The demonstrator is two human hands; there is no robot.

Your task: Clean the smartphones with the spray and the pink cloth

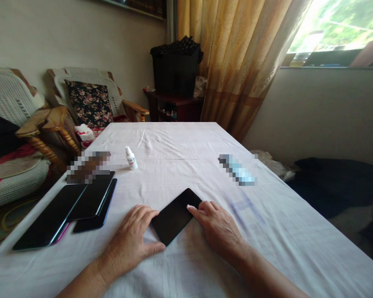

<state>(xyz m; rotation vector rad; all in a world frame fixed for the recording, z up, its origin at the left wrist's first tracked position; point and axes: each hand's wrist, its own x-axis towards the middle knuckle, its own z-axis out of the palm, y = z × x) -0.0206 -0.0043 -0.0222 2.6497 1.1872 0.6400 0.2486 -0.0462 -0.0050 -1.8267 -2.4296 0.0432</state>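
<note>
A black smartphone (174, 217) lies face up and slanted on the white tablecloth. My left hand (132, 236) steadies it at the left end, fingertips at the far corner and thumb at the near one. Over its right end, my right hand (219, 225) has its fingers curled. A small white tissue-like scrap (190, 207) shows at the tip of the index finger, against the screen; the rest of it is hidden. Beyond my left hand stands a small white spray bottle (131, 159), upright with its cap on.
Several dark phones or tablets overlap in a pile (65, 213) at the table's left edge, beside a blurred brown item (88, 167). A pixelated bluish object (238, 170) lies right of centre. Wicker armchairs (87, 99) stand left, and a curtain (233, 54) hangs behind the white-covered table (174, 142).
</note>
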